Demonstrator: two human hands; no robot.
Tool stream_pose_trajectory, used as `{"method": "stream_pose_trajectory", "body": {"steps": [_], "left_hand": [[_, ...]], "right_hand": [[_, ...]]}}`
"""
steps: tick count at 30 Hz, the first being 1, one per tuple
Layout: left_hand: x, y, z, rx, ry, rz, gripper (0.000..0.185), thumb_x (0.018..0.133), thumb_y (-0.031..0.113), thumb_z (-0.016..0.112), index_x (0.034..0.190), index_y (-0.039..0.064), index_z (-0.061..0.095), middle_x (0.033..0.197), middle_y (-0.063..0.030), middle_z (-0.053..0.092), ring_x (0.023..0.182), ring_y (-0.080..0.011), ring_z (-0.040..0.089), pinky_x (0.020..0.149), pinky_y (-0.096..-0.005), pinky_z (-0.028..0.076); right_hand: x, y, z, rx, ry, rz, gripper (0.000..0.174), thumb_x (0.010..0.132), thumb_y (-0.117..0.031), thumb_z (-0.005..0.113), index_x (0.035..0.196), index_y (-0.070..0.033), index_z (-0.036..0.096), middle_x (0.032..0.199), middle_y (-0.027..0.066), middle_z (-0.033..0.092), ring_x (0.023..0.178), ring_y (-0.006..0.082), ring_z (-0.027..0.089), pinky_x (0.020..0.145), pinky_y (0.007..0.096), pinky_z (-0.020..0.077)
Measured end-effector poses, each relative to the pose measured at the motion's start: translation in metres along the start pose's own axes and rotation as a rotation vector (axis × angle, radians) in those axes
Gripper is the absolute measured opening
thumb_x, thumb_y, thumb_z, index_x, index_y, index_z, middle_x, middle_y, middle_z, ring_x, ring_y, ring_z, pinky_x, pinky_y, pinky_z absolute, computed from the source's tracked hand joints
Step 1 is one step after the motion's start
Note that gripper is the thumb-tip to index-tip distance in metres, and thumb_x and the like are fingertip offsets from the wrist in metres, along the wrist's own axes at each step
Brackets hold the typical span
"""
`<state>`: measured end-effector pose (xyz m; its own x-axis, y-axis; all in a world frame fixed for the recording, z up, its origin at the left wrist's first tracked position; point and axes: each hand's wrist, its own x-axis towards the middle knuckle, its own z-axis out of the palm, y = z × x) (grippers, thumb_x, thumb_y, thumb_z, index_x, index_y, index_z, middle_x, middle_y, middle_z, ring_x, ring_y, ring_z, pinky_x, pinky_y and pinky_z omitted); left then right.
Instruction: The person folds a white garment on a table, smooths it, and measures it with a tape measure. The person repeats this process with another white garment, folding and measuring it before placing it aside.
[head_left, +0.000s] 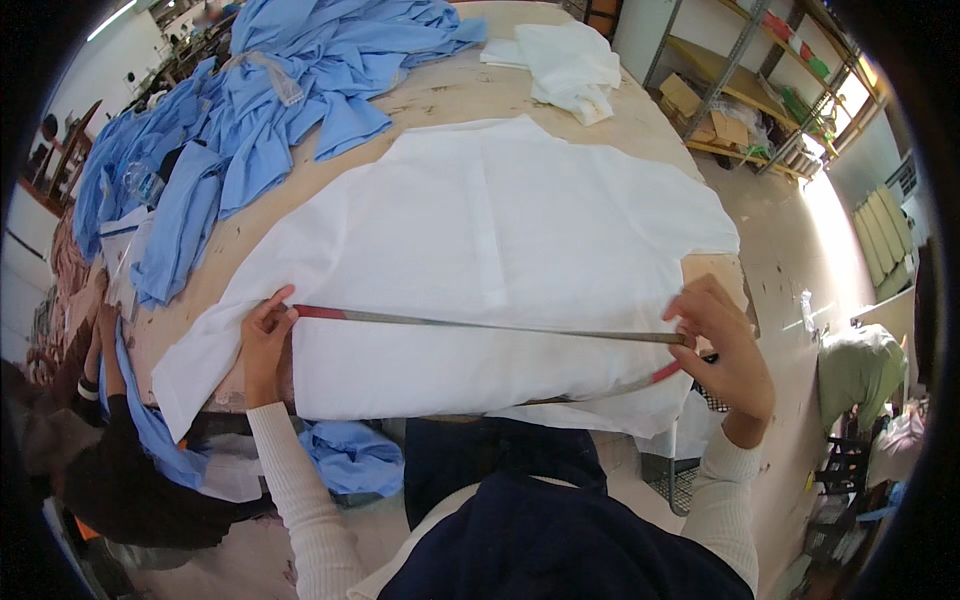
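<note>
A white long-sleeved garment (420, 225) lies spread on the table, with a placket-like strip down its middle. Across its lower part a tape measure (487, 325) is stretched, coloured red near its left end. My left hand (268, 330) pinches that end between thumb and fingers at the garment's left edge. At the right edge my right hand (712, 349) holds the tape between thumb and fingers. Beyond that grip the tape's loose part, with another red stretch, hangs back in a curve over the garment's lower edge.
Blue garments (300, 75) are heaped at the table's far left, with a plastic bottle (142, 182) among them. Folded white cloth (574, 67) rests on the wooden tabletop (442, 97) at the back. A co-worker's arm (112, 360) reaches in at the left. Metal shelving (739, 82) stands at the back right.
</note>
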<state>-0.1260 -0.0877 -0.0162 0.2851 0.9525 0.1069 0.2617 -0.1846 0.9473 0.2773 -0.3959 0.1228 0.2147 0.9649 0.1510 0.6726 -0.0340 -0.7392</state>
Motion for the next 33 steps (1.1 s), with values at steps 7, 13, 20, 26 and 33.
{"method": "stream_pose_trajectory", "body": {"steps": [7, 13, 20, 26, 33], "left_hand": [[0.000, 0.000, -0.001, 0.047, -0.010, -0.015, 0.035, 0.081, -0.005, 0.061, 0.116, -0.001, 0.060, 0.069, 0.0077, 0.044, 0.060, -0.0016, 0.038, 0.056, -0.0145, 0.030], [0.006, -0.004, 0.002, 0.018, -0.017, -0.012, 0.035, 0.080, -0.005, 0.062, 0.115, -0.001, 0.061, 0.069, 0.0081, 0.042, 0.061, -0.0015, 0.037, 0.056, -0.0149, 0.029], [0.001, 0.001, -0.001, 0.033, -0.007, -0.022, 0.036, 0.081, -0.003, 0.062, 0.117, -0.003, 0.059, 0.069, 0.0086, 0.040, 0.060, -0.0013, 0.035, 0.055, -0.0153, 0.026], [0.002, 0.000, -0.004, 0.022, -0.019, -0.028, 0.038, 0.081, -0.002, 0.064, 0.118, -0.002, 0.058, 0.069, 0.0083, 0.043, 0.060, -0.0008, 0.036, 0.055, -0.0150, 0.027], [0.002, -0.004, -0.003, -0.029, -0.016, -0.016, 0.036, 0.082, -0.001, 0.064, 0.118, -0.002, 0.059, 0.068, 0.0084, 0.044, 0.060, -0.0008, 0.037, 0.055, -0.0146, 0.029]], "right_hand": [[-0.066, -0.043, -0.048, -0.146, 0.246, -0.348, 0.023, 0.070, 0.002, 0.061, 0.092, -0.005, 0.057, 0.094, 0.0073, 0.048, 0.074, 0.0150, 0.048, 0.063, 0.0252, 0.0397], [-0.025, 0.054, -0.078, 0.160, 0.343, 0.312, 0.012, 0.085, -0.013, 0.058, 0.093, -0.003, 0.058, 0.084, 0.0004, 0.052, 0.076, 0.0077, 0.049, 0.063, 0.0211, 0.0388], [0.023, 0.164, -0.039, 0.952, 0.098, 0.427, 0.018, 0.092, -0.017, 0.054, 0.097, 0.000, 0.056, 0.088, 0.0075, 0.061, 0.071, 0.0162, 0.063, 0.066, 0.0284, 0.0533], [0.025, 0.184, -0.030, 0.664, 0.212, 0.441, 0.016, 0.090, -0.018, 0.057, 0.089, -0.002, 0.056, 0.081, 0.0070, 0.062, 0.067, 0.0149, 0.065, 0.061, 0.0245, 0.0541], [0.026, 0.179, -0.017, 0.447, 0.396, 0.478, 0.013, 0.088, -0.014, 0.060, 0.085, -0.001, 0.060, 0.071, 0.0036, 0.062, 0.059, 0.0112, 0.062, 0.050, 0.0193, 0.0440]]}}
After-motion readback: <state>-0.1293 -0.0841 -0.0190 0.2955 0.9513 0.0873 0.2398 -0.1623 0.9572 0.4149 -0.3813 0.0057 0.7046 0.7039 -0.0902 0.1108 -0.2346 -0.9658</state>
